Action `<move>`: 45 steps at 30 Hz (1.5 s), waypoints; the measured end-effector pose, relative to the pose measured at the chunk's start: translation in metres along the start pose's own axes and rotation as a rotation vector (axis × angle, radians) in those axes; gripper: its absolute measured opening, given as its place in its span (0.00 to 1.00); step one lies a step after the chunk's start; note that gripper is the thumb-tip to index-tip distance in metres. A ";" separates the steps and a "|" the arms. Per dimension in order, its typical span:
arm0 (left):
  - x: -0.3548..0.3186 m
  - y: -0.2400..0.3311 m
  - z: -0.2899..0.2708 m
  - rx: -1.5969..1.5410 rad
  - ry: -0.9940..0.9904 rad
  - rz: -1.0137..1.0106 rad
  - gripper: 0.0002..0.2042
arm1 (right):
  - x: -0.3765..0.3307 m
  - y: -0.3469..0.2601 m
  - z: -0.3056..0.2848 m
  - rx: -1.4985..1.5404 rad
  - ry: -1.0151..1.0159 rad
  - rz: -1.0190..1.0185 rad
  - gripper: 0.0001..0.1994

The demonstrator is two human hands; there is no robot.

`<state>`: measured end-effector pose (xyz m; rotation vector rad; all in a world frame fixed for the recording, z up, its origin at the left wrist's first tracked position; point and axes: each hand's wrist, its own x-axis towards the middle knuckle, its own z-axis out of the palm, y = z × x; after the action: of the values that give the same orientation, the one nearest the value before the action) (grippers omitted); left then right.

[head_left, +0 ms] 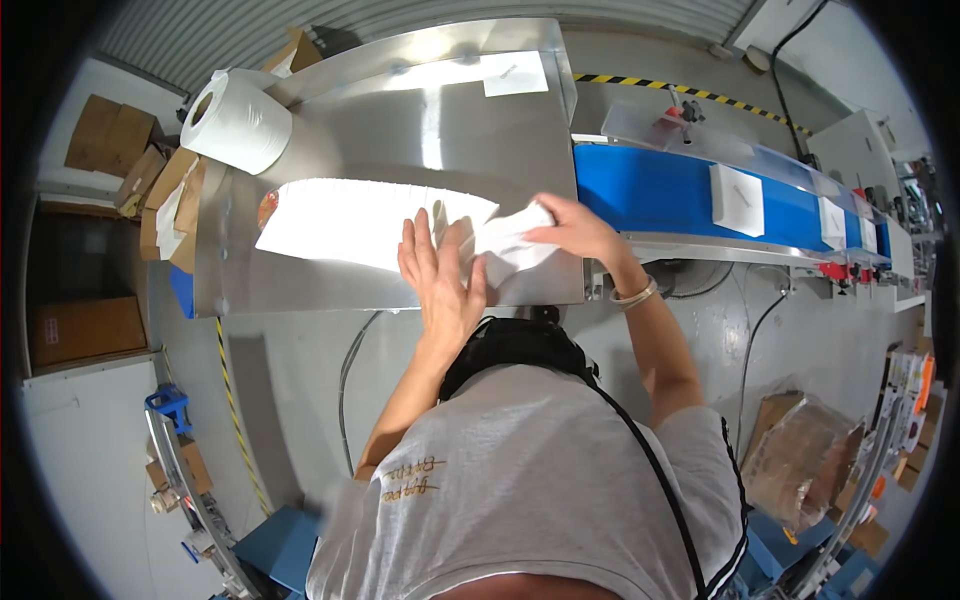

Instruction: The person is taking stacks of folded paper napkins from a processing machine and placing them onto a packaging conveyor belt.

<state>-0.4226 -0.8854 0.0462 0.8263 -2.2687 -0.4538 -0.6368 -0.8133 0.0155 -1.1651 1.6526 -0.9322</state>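
Observation:
A long row of thin white pieces (340,222), ridged along its upper edge like overlapping packets or paper, lies across the steel table (330,125). A round orange-red patch (268,208) shows at its left end. My left hand (440,275) rests flat on the row near its right end, fingers stretched out. Just to the right, my right hand (575,232) pinches a crumpled white piece (512,240) between thumb and fingers. Whether that piece is joined to the row I cannot tell.
A large white roll (240,122) stands at the table's back left. A white card (515,73) lies at the back. To the right runs a blue conveyor belt (650,190) carrying several white packets (737,200). Open cardboard boxes (170,210) sit beyond the left edge.

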 end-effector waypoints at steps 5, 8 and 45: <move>-0.001 -0.015 0.004 0.017 0.004 0.014 0.18 | -0.022 0.069 -0.053 0.161 0.678 0.098 0.16; 0.001 -0.016 0.005 0.010 0.024 0.010 0.18 | -0.036 0.114 -0.103 0.028 0.947 0.214 0.19; 0.002 -0.025 0.002 0.019 0.065 -0.021 0.16 | -0.045 0.135 -0.113 -0.749 1.148 0.293 0.23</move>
<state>-0.4140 -0.9055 0.0333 0.8633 -2.2091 -0.4102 -0.7754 -0.7228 -0.0599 -0.7618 3.1967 -0.8414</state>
